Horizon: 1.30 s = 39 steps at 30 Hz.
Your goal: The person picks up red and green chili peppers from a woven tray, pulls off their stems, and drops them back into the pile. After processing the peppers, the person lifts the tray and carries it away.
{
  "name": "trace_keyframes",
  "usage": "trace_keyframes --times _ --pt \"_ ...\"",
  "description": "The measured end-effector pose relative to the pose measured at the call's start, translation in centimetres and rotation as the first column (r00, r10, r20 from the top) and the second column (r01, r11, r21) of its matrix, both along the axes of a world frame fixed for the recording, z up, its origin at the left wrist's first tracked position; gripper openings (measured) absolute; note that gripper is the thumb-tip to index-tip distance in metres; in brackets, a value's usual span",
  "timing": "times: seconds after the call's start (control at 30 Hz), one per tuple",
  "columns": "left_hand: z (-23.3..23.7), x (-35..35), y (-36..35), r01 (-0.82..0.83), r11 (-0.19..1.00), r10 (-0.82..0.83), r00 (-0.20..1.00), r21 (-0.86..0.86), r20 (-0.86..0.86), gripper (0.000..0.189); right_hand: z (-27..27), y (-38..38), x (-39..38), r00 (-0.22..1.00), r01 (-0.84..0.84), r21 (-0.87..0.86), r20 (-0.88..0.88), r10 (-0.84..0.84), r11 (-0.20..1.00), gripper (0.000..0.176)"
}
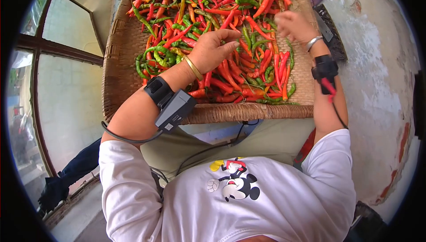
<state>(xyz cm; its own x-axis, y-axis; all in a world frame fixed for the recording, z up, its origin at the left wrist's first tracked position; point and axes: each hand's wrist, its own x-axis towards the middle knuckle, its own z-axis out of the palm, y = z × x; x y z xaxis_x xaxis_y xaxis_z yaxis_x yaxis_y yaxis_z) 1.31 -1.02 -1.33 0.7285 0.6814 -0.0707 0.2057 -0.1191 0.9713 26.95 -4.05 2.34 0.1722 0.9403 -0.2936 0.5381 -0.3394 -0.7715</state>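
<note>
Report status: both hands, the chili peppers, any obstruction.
Left hand over the red and green chili peppers, grip unclear. Right hand at the woven tray's right side, blurred. Peppers heaped loose, mixed. No obstruction seen.

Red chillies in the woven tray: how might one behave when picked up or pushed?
A red chilli is probably light, being slender. Its glossy skin may feel slippery. Pushed, it may snag rather than roll, since others crowd it in the woven tray.

Left: brown-framed window [70, 93], with dark blue fabric [84, 162] at its lower part. Right: blotched wall [370, 91] with reddish patches.
</note>
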Motion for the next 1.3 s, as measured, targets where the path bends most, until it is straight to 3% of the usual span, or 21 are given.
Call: trace_keyframes --times 0.03,0.07,0.13,0.2,0.27,0.33,0.53,0.6,0.67,0.7,0.73,0.8,0.87,0.93,1.03,1.13,1.17,1.23,1.3 --pt "0.0 0.0 0.0 -0.002 1.0 0.002 1.0 0.013 -0.02 0.025 -0.4 0.4 0.2 0.861 -0.238 -0.219 0.404 0.31 0.946 0.038" --pt "-0.1 0.0 0.1 0.0 1.0 0.001 1.0 0.011 -0.019 0.025 -1.1 0.3 0.1 0.861 -0.236 -0.222 0.404 0.309 0.946 0.038" --pt "-0.2 -0.1 0.2 -0.015 0.999 0.015 1.0 0.038 -0.001 0.024 -2.2 -0.2 -1.4 0.455 -0.287 -0.469 0.7 0.55 0.835 0.037" --pt "-0.7 -0.1 0.4 -0.011 0.999 0.011 1.0 0.034 0.004 0.023 -3.1 -0.5 -2.2 0.505 -0.243 -0.457 0.694 0.513 0.856 0.041" --pt "-1.4 -0.2 0.9 0.013 0.998 -0.014 1.0 0.066 0.009 0.022 -4.0 -0.3 -2.4 0.498 -0.159 -0.423 0.746 0.442 0.892 0.033" --pt "-0.8 -0.2 0.8 0.005 0.997 -0.003 0.999 0.077 -0.034 0.022 -4.4 -0.2 -2.2 0.56 -0.317 -0.394 0.657 0.505 0.863 0.026" --pt "-1.7 -0.5 1.0 0.017 0.987 -0.013 1.0 0.161 -0.025 0.021 -3.1 -0.8 -2.0 0.622 -0.328 -0.281 0.655 0.43 0.902 0.023" --pt "-1.5 -0.5 1.1 0.034 0.991 -0.028 0.999 0.128 -0.045 0.021 -1.6 -0.9 -2.0 0.803 -0.317 -0.093 0.503 0.32 0.944 0.026" --pt "-1.1 -0.3 0.9 0.014 0.994 -0.008 0.998 0.104 -0.059 0.021 -0.2 -0.7 -2.4 0.763 -0.417 -0.018 0.536 0.361 0.909 0.026" --pt "-1.3 -0.3 1.0 0.016 0.994 -0.012 0.999 0.104 -0.04 0.022 0.4 -1.0 -3.1 0.901 -0.369 0.054 0.265 0.343 0.928 0.023" --pt "-1.1 -0.2 0.9 0.02 0.995 -0.018 1.0 0.099 -0.022 0.023 0.9 -1.4 -3.7 0.951 -0.303 0.106 -0.036 0.308 0.947 0.02" --pt "-0.7 0.0 0.8 0.058 0.995 -0.059 0.998 0.076 0.001 0.025 1.7 -1.6 -5.1 0.95 -0.304 0.154 -0.028 0.312 0.94 0.019" --pt "-0.6 0.1 -0.2 0.084 0.996 -0.085 0.996 0.028 0.026 0.027 1.6 -1.8 -6.0 0.954 -0.198 0.254 -0.171 0.246 0.947 0.019" --pt "0.1 0.4 -0.8 0.074 0.997 -0.074 0.997 -0.006 0.038 0.029 1.5 -1.9 -6.4 0.93 -0.211 0.257 -0.243 0.274 0.943 0.013" --pt "0.7 0.5 -0.9 0.112 0.994 -0.113 0.993 0.008 0.029 0.026 0.9 -2.2 -7.0 0.728 -0.096 0.322 -0.622 0.287 0.942 0.017" --pt "1.2 0.4 -1.0 0.127 0.992 -0.127 0.992 0.0 0.005 0.023 1.1 -2.2 -7.6 0.731 -0.038 0.312 -0.639 0.239 0.949 0.016" --pt "1.3 0.4 -1.0 0.142 0.989 -0.142 0.99 0.026 -0.015 0.023 1.1 -2.2 -7.9 0.797 -0.085 0.333 -0.543 0.265 0.939 0.016" --pt "1.5 0.2 -0.7 0.148 0.988 -0.146 0.988 0.049 -0.04 0.024 1.1 -2.0 -8.2 0.815 -0.113 0.361 -0.499 0.294 0.926 0.016" --pt "0.9 -0.1 -0.6 0.143 0.972 -0.133 0.989 0.187 -0.065 0.025 0.6 -2.0 -8.5 0.815 -0.124 0.311 -0.51 0.276 0.942 0.018"
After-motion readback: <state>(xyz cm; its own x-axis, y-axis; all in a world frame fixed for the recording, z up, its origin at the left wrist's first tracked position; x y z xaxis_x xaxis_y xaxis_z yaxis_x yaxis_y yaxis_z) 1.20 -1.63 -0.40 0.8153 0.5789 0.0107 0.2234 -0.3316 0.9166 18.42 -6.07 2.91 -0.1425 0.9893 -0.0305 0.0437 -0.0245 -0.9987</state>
